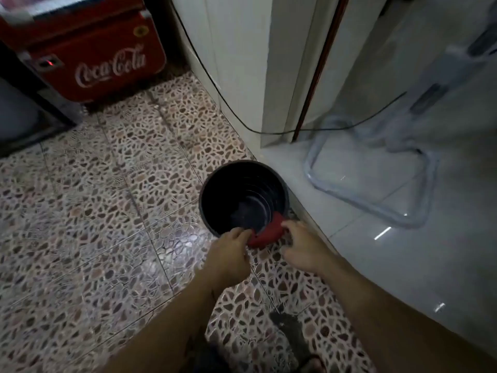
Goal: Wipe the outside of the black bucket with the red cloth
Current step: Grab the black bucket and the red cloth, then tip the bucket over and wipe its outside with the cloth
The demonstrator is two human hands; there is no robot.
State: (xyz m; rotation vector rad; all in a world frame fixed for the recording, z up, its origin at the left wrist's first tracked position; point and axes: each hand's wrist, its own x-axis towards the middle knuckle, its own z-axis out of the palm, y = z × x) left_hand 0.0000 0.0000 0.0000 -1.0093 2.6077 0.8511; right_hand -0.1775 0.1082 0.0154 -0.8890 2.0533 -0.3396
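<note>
Bucket: a black bucket (243, 196) is standing upright on the pebble-patterned floor (94, 211), its open mouth facing up, just beside the edge of a raised white tiled step (403, 251).
Cloth: a red cloth (265, 232) is lying bunched over the bucket's near rim, between the two hands.
Left hand: the left hand (228, 254) is reaching to the near rim, its fingers closing on the cloth's left edge.
Right hand: the right hand (304, 246) is pinching the cloth's right edge, fingers curled together.
Background: a red Coca-Cola cooler (94, 55) is sitting well apart at the upper left; a black cable (223, 95) is trailing along the white wall.
</note>
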